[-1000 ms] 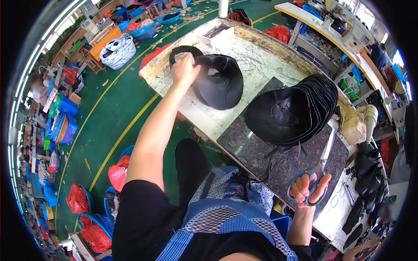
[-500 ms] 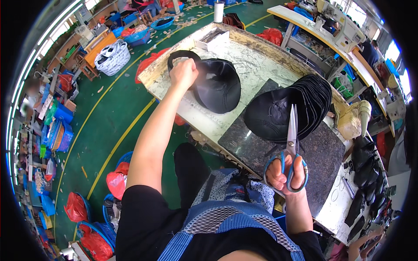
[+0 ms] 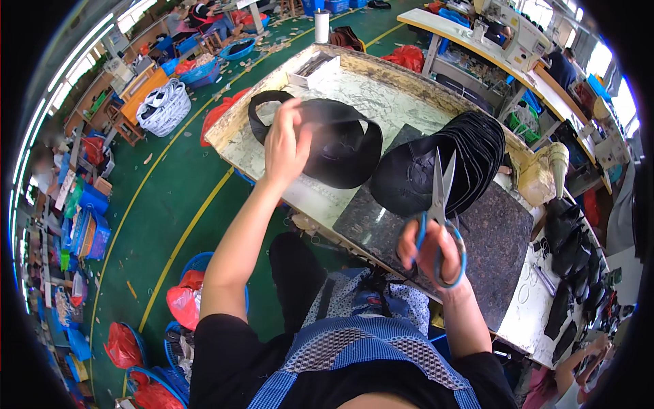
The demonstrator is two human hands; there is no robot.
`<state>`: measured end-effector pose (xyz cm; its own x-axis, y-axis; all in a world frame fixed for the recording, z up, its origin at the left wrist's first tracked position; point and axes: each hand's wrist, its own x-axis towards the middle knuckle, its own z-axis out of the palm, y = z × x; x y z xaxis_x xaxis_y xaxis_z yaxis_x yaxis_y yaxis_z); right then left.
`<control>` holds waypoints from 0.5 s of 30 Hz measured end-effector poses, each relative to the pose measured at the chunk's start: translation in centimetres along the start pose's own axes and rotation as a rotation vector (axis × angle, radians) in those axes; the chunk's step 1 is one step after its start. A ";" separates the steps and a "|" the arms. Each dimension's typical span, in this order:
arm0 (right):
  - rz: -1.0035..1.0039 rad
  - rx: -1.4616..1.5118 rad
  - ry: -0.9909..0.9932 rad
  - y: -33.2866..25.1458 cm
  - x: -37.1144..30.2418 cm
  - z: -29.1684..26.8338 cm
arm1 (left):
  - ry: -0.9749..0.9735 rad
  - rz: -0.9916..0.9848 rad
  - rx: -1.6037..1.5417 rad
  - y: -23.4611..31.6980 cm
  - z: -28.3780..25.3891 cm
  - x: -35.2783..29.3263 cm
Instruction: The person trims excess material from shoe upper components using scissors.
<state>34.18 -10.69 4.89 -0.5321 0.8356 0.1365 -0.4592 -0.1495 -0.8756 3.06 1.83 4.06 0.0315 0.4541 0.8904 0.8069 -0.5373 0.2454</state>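
My left hand hovers at a black piece, which looks like a shoe upper, with a loop-shaped strap at its left. The fingers are apart and slightly smeared by motion, with nothing seen in them. Scissors with blue handles are gripped in my right hand, blades pointing away from me and a little apart. Just beyond the blades, a fanned stack of similar black pieces rests on a dark stone slab.
The pale worktable has a raised, worn rim. A small metal-edged tray and a white thread cone are at its far end. More black pieces hang at the right. Blue baskets with red bags stand left of my legs.
My left hand has loosened from a closed grip at the strap, and its fingers have spread. The black piece lies turned slightly differently. The scissors' blades have parted a little.
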 end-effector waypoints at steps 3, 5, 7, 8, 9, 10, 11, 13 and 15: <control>0.021 -0.266 0.186 -0.5 3.0 1.4 | -0.147 -0.216 -0.338 5.1 -2.4 -1.5; 0.095 -0.086 0.354 -0.6 5.3 2.7 | -0.198 -0.109 -0.397 8.0 -4.0 -2.8; 0.076 -0.043 0.454 0.6 6.7 2.5 | -0.408 -0.214 -0.445 11.7 -6.0 -3.9; 0.087 -0.039 0.454 0.7 6.9 2.7 | -0.480 -0.397 -0.683 12.1 -6.7 -4.8; 0.009 -0.076 0.489 0.8 7.0 2.7 | -0.544 -0.583 -0.922 12.3 -7.1 -5.6; -0.068 -0.114 0.518 1.2 7.2 2.9 | -0.474 -0.680 -0.997 12.4 -7.1 -5.7; -0.055 -0.114 0.515 1.5 7.1 3.0 | -0.399 -0.774 -1.070 12.6 -7.0 -5.6; -0.120 -0.057 0.433 1.6 6.8 3.3 | -0.385 -0.935 -1.166 12.4 -7.0 -5.5; -0.137 -0.207 0.457 1.0 6.2 3.4 | -0.708 -0.792 -1.033 10.7 -7.9 -6.3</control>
<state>28.00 -7.47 6.49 -0.0906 0.9927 0.0800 -0.3280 0.0461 -0.9436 6.83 -12.39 4.11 0.3130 0.9439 0.1052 -0.0067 -0.1086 0.9941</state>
